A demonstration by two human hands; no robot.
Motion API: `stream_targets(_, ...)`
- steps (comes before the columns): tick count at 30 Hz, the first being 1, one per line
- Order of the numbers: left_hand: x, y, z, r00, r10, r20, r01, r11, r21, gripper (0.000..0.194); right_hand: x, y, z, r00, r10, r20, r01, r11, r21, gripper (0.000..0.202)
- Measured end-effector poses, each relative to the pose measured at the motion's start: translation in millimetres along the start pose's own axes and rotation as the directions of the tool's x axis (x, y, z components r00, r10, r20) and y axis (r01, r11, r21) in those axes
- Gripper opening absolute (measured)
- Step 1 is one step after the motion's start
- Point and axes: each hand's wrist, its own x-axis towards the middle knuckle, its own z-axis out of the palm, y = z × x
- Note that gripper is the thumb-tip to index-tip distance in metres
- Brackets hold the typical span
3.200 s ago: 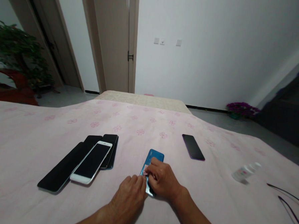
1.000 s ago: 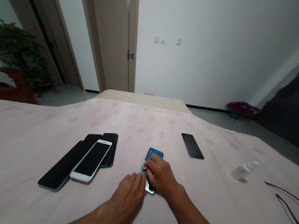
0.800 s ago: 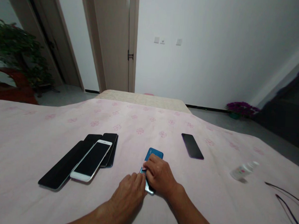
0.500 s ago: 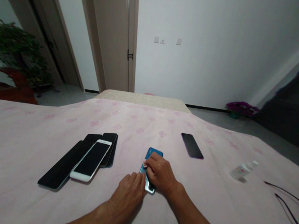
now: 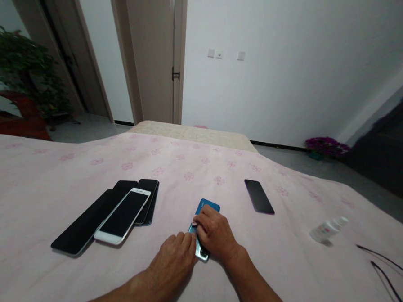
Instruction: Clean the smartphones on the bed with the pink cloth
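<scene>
A blue smartphone point(image 5: 208, 204) lies back side up on the cloth, its camera end nearest me. My left hand point(image 5: 177, 253) is closed on the phone's left edge near the camera end. Over the middle of the phone is my right hand point(image 5: 216, 230), fingers curled and pressed down on its back. A bit of something pale, perhaps a wipe or small cloth point(image 5: 194, 223), shows at those right fingertips; most of it is hidden under the hand.
To the left lie several phones, with a white smartphone point(image 5: 123, 217) on top of black ones. A dark phone point(image 5: 259, 197) lies at the right. Farther right are a tipped clear bottle point(image 5: 328, 230) and a black cable point(image 5: 389, 280). Pink flowered cloth point(image 5: 172, 190) covers the surface.
My right hand has shifted very slightly on the phone's back. My left hand and the other things stay put.
</scene>
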Motion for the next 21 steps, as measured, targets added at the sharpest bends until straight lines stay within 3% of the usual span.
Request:
stream_targets(4, 0.1, 1.0, 0.4, 1.0, 0.001, 0.009, -0.001, 1.0, 0.007, 0.022, 1.9, -2.1, 1.3, 1.0, 0.014, 0.007, -0.014, 0.999, -0.03, 0.019)
stream_targets(9, -0.5, 2.2, 1.1, 1.0, -0.005, -0.005, 0.005, 1.0, 0.011, 0.024, 0.6, -4.3, 1.2, 0.993, -0.101, 0.067, 0.098, 0.994, 0.048, 0.015)
stream_targets(16, 2.0, -1.2, 0.9, 1.0, -0.008, 0.005, 0.008, 0.999, -0.032, 0.023, 0.9, 0.9, 0.1, 0.999, 0.022, -0.023, -0.021, 0.999, 0.045, 0.022)
stream_targets(21, 2.1, 0.3, 4.2, 1.0, 0.005, 0.02, -0.004, 1.0, -0.027, 0.032, -1.4, -2.3, -2.0, 0.998, -0.063, 0.028, 0.059, 0.992, 0.108, 0.019)
